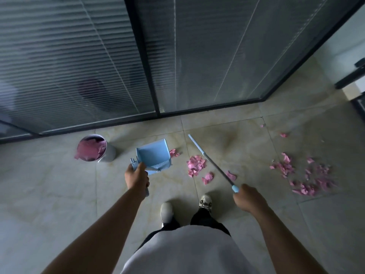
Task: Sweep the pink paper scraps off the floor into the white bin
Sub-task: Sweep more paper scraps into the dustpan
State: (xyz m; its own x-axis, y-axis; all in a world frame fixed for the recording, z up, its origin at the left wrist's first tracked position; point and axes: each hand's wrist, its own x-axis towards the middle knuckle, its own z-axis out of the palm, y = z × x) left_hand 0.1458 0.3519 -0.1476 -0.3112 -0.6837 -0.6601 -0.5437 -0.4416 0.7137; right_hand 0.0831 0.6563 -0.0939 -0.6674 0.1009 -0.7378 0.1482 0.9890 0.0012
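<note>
Nearest the lens: pale shirt front [183,252], dark trousers, 2 white shoes [166,211] on glossy beige floor tiles [59,194].

Torn pink paper scraps [196,165] lying on those tiles in 2 main spreads: 1 tight heap just ahead of the right shoe, touching or just beside the broom shaft, with 2 larger bits nearer the feet; 1 wider scatter [308,178] well off to the right. 1 small cluster [174,152] just beside the right edge of the dustpan, and stray bits further right near the glass wall.

Long broom handle, pale blue with a grey middle section [212,162], slanting up and away from the right hand [249,198]; right grip curled round the light-blue end cap. Brush head not made out.

Light-blue plastic dustpan [153,156] held off the floor, its scoop open toward the lens, seemingly no scraps inside; left hand [137,177] wrapped round its stem, grip clenched on it.

Round white plastic bin [109,153] standing on the tiles left of the dustpan, near it but apart, packed to the rim with pink paper, 1 piece hanging over the left edge.

Behind all this, dark-framed glass partition panels with horizontal slatted blinds [79,56], meeting at a corner on the right.
</note>
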